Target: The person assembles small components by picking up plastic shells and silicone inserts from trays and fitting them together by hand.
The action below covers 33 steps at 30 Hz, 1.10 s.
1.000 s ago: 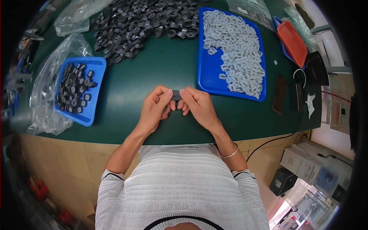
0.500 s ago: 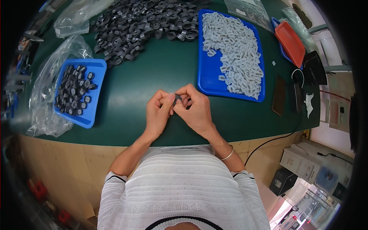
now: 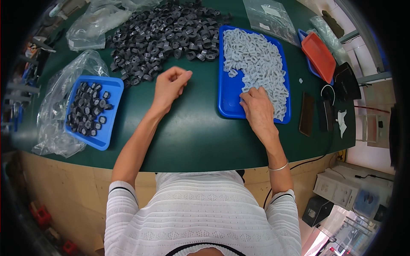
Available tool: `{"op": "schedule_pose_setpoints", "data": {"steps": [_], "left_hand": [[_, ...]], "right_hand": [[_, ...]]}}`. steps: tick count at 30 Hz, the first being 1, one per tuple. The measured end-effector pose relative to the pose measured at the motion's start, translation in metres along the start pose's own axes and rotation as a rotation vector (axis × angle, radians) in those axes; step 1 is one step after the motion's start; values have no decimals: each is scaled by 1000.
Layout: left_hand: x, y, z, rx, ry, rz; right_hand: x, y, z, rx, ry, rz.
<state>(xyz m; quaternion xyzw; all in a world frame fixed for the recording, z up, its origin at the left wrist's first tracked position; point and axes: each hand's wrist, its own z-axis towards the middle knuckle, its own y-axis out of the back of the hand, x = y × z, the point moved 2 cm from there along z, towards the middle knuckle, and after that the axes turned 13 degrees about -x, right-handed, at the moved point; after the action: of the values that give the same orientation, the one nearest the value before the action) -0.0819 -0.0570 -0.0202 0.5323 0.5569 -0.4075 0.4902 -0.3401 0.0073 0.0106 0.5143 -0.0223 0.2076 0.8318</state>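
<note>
My left hand (image 3: 168,88) hovers over the table near the front of a heap of dark grey ring-shaped plastic parts (image 3: 171,36). Its fingers are curled with the thumb against them; whatever they hold, if anything, is hidden. My right hand (image 3: 259,109) reaches into a blue tray (image 3: 230,102) of small whitish plastic pieces (image 3: 260,57). Those fingertips are bent together at the edge of the pieces, and what lies between them cannot be seen.
At left, a smaller blue tray (image 3: 112,117) holds dark parts with light centres (image 3: 87,109), beside clear plastic bags (image 3: 51,115). An orange tray (image 3: 319,57), a dark flat bar (image 3: 306,114) and one stray white piece (image 3: 300,80) lie at right.
My hands were together at the middle around a small dark part. They have parted: the left moved forward and left, the right went right into the blue tray.
</note>
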Motion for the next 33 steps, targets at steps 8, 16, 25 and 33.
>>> {"op": "schedule_pose_setpoints", "data": {"steps": [8,16,25,33], "left_hand": [[-4,-36,53,-190,-877,882],[6,1,-17,45,-844,945],[-2,29,-71,108,-709,960],[-16,55,-79,146,-373,818]], "right_hand": [[9,3,9,32,-181,399],[58,-19,-25,59,-701,1192],[71,-48,-32,204,-724,1288],[76,-43,-39,168,-766,1290]]}}
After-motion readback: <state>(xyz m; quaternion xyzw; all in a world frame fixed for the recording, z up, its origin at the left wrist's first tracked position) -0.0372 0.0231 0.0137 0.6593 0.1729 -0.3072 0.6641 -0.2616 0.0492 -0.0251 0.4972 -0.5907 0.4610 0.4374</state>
